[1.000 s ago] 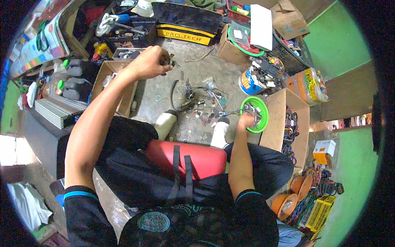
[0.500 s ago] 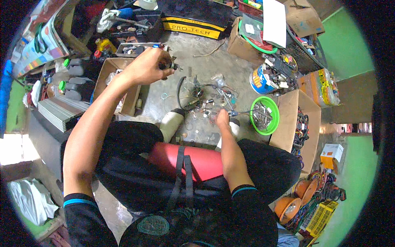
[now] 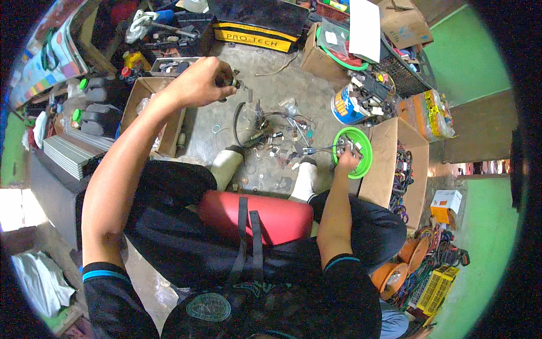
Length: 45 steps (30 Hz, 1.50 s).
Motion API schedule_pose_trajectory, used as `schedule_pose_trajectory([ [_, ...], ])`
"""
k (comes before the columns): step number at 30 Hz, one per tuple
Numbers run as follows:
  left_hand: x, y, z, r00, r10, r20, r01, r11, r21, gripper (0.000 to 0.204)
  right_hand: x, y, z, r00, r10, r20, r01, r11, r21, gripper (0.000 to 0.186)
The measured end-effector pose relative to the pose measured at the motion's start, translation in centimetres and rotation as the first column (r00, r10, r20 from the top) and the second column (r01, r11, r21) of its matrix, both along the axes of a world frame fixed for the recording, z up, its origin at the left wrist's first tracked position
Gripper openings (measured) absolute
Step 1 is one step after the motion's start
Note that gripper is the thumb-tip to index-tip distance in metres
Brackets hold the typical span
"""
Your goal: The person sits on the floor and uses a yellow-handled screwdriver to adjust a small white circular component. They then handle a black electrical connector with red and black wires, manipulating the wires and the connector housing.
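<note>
Raised over the left side of the floor [image 3: 214, 127], my left hand [image 3: 206, 82] grips a small dark metal part [image 3: 234, 79]. My right hand [image 3: 348, 158] is down inside a green plastic bowl [image 3: 364, 165] of small metal pieces, its fingers bent among them; what they hold is hidden. Left of the bowl lie a black hose [image 3: 237, 127], a dark connector on a cable [image 3: 309, 151], thin rods [image 3: 299, 127] and several small loose parts. A red padded cylinder [image 3: 254, 217] rests across my lap with black straps over it.
Cardboard boxes [image 3: 130, 118] stand at left and right, the right one [image 3: 378, 147] holding coiled cables. A filled bucket [image 3: 344, 107] stands behind the bowl. A dark board [image 3: 254, 22], a black crate [image 3: 409, 76] and tool clutter are at the back. Orange pans [image 3: 389, 279] lie lower right.
My right hand was in the bowl, moved left over the loose floor parts, and is now back in the bowl. My left hand stays raised with the dark part.
</note>
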<state>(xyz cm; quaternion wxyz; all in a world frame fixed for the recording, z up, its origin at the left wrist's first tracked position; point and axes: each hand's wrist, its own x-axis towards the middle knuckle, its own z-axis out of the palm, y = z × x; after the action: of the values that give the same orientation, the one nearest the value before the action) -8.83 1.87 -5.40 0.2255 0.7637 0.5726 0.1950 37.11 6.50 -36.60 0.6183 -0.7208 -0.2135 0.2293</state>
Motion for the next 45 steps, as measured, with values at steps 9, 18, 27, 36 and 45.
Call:
schedule_pose_trajectory([
  [9,2.8,0.6,-0.8,0.882,0.128,0.454,0.023,0.95,-0.312,0.018,-12.6,0.8,8.6,0.893,0.444,-0.076,-0.43,0.89,0.153,0.03],
  [18,7.0,1.2,-2.0,0.591,0.361,0.722,-0.027,0.903,-0.429,0.025,-22.7,-5.0,25.6,0.373,0.925,-0.071,-0.85,0.371,0.374,0.038],
  [27,8.2,0.2,-1.8,0.653,0.381,0.654,-0.12,0.905,-0.408,0.031,-22.7,-5.6,25.4,0.401,0.883,-0.244,-0.748,0.47,0.469,0.021],
  [36,11.8,0.5,-1.2,0.719,0.423,0.551,-0.279,0.902,-0.329,0.03,-22.0,-3.7,21.4,0.626,0.78,0.025,-0.736,0.58,0.349,0.034],
  [45,14.6,3.6,-1.3,0.725,0.383,0.572,-0.238,0.919,-0.313,0.033,-18.2,-2.5,24.1,0.354,0.758,-0.547,-0.471,0.65,0.596,0.025],
])
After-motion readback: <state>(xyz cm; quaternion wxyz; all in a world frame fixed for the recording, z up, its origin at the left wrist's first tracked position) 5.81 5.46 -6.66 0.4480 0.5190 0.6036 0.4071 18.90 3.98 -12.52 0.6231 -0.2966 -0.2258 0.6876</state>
